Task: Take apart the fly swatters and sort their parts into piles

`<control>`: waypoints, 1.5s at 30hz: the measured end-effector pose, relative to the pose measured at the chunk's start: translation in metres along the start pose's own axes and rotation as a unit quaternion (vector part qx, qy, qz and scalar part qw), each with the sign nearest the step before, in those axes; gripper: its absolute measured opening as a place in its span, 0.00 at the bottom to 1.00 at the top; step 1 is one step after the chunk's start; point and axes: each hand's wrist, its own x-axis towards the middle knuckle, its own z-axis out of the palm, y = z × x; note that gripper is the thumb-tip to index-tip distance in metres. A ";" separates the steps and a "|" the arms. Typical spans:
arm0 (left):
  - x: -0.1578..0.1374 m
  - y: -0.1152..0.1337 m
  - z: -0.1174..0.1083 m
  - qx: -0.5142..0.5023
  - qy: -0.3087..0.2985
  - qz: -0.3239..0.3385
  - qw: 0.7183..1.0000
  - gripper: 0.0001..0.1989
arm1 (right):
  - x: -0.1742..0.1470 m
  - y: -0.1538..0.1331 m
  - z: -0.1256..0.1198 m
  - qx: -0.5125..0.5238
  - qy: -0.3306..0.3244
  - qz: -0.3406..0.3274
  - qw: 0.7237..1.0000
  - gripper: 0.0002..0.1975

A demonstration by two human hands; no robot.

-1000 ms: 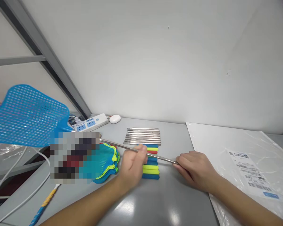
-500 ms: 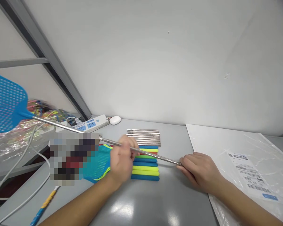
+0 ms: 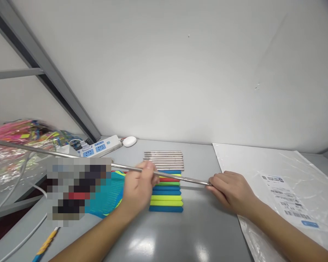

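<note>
A long thin metal telescopic rod (image 3: 186, 179), the shaft of a fly swatter, slants across the view above the table. My left hand (image 3: 139, 187) is closed around its middle, over the coloured handles. My right hand (image 3: 233, 192) grips its right end, fingers wrapped over the tip. The rod runs out past the left edge, so the swatter's head is not visible now. Below lie a row of blue, yellow, red and green handles (image 3: 166, 198), a bundle of short metal rods (image 3: 164, 160) and turquoise mesh swatter heads (image 3: 106, 196), partly hidden by my left hand and a blurred patch.
A white power strip (image 3: 101, 146) and a white oval device (image 3: 129, 141) lie by the wall. A plastic bag of colourful items (image 3: 24, 142) sits at left with white cables. At right is a labelled white package (image 3: 262, 163); an orange-and-blue stick (image 3: 47, 243) lies lower left.
The swatter's blue head has slid out of view to the left, and more of the rod shows left of my left hand. Both hands keep their hold; the view has shifted slightly.
</note>
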 end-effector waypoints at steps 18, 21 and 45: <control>-0.007 0.003 0.014 0.030 -0.262 -0.101 0.959 0.19 | -0.008 0.015 0.007 -0.045 0.018 -0.004 0.999 0.14; -0.005 0.009 0.019 0.049 -0.266 -0.110 0.956 0.21 | -0.007 0.013 0.008 -0.061 0.010 -0.011 0.998 0.09; 0.013 0.018 0.017 0.050 -0.087 -0.043 0.994 0.26 | -0.009 0.047 0.005 -0.002 -0.021 0.148 0.989 0.10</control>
